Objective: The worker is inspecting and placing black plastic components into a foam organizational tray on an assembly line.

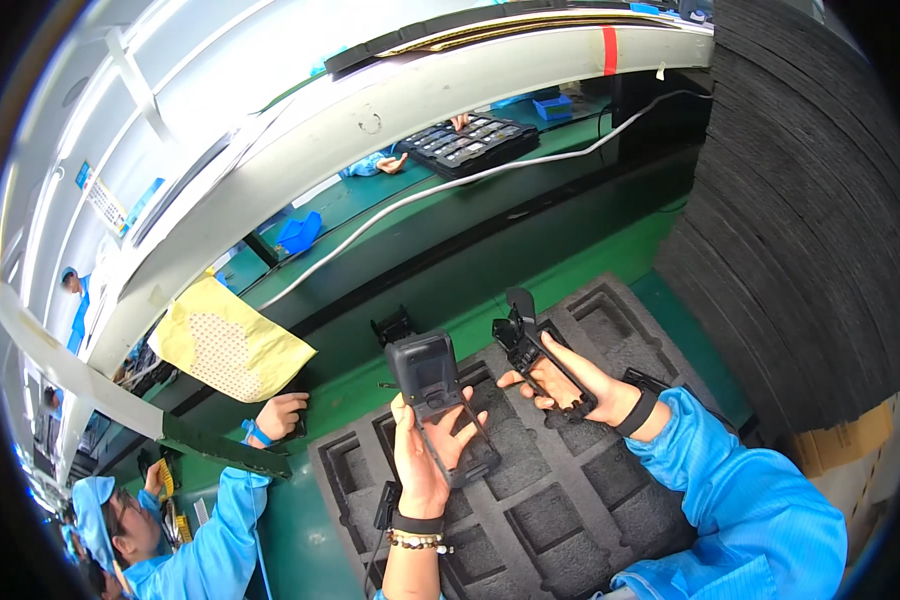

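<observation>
My left hand (pixel 421 468) is wrapped round a black plastic device housing (pixel 422 345), which has a dark window in its upper block and an open rectangular frame below. In my right hand (pixel 600 378) is a second black frame-shaped housing (pixel 517 305), tilted, with a rounded tab and small fittings at its upper end. Both are raised above a dark grey foam tray (pixel 592 466) with rectangular pockets. Black bands circle both wrists, and the left one also wears beads. A small black part (pixel 386 505) with a thin cord is beside my left wrist.
A co-worker in blue (pixel 210 535) sits at the left. Behind the tray runs a white beam (pixel 370 122) with a hanging yellow sheet (pixel 225 340) and a white cable (pixel 390 207). Tall dark foam sheets (pixel 810 230) stand at right, a cardboard box (pixel 845 440) below them.
</observation>
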`<state>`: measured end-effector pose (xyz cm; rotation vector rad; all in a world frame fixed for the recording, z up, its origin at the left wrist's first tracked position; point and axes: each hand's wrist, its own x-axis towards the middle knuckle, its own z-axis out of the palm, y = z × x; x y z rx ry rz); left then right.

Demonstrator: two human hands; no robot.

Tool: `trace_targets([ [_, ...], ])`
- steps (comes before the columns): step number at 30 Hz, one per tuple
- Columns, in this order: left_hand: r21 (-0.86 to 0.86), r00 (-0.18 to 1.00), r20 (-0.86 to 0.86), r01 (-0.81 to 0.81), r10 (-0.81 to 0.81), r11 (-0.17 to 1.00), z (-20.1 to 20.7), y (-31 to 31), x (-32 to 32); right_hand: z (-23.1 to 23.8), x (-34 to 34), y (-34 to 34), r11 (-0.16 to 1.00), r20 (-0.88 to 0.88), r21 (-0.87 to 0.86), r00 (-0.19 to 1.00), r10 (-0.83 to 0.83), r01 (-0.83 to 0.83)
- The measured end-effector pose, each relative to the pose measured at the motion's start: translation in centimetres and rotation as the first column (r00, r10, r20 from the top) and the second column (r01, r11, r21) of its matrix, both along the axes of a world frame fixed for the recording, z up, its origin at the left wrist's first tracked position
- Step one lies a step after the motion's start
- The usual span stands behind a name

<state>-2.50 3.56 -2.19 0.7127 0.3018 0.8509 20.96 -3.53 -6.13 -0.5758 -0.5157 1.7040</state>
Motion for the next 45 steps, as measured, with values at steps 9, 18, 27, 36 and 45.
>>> trace_targets([
  [9, 0.22, 0.959, -0.262, -0.054, 0.112, 0.974, -0.1, -0.3, 0.1, 2.0, -1.7, -1.0, 0.974, 0.309, 0.212, 0.951, 0.012, -0.081],
  [18, 0.317, 0.998, 0.043, 0.038, -0.054, 0.948, -0.9, 0.1, -1.2, 4.0, -2.2, -2.3, 0.791, 0.565, 0.612, 0.694, -0.446, 0.009],
  [27, 0.505, 0.988, 0.114, 0.032, -0.103, 0.863, -2.7, 1.2, -1.5, 6.1, -2.0, -3.2, 0.631, 0.672, 0.739, 0.314, -0.671, -0.235],
  [36, -0.119, 0.98, 0.194, 0.068, -0.044, 0.991, -1.2, 1.3, -1.3, 2.0, 0.0, -0.5, 0.989, 0.14, 0.147, 0.989, -0.047, 0.026],
  [45, -0.044, 0.981, -0.121, -0.157, 0.151, 0.987, -2.5, 2.0, -1.5, 0.0, 0.9, 0.0, 0.982, 0.304, 0.075, 0.934, -0.186, 0.171],
])
